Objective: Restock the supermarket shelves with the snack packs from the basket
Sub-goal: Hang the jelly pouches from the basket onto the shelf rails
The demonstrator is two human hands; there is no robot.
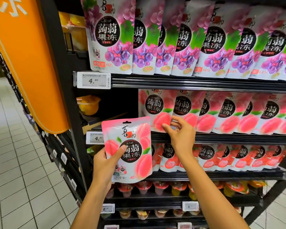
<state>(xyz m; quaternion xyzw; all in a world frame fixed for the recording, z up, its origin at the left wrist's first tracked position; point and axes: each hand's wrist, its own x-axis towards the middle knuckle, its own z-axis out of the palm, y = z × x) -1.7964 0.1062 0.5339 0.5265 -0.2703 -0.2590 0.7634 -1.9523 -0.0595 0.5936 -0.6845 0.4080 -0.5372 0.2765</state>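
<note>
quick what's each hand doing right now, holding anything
Left hand: holds a peach jelly pack.
Right hand: thumb and fingers at the leftmost shelf pack; pinching or only touching cannot be told.

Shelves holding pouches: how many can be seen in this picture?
3. The top one holds grape pouches, the middle one peach pouches, and the one below red pouches. Cups stand lower down. More may be hidden above the frame.
</note>
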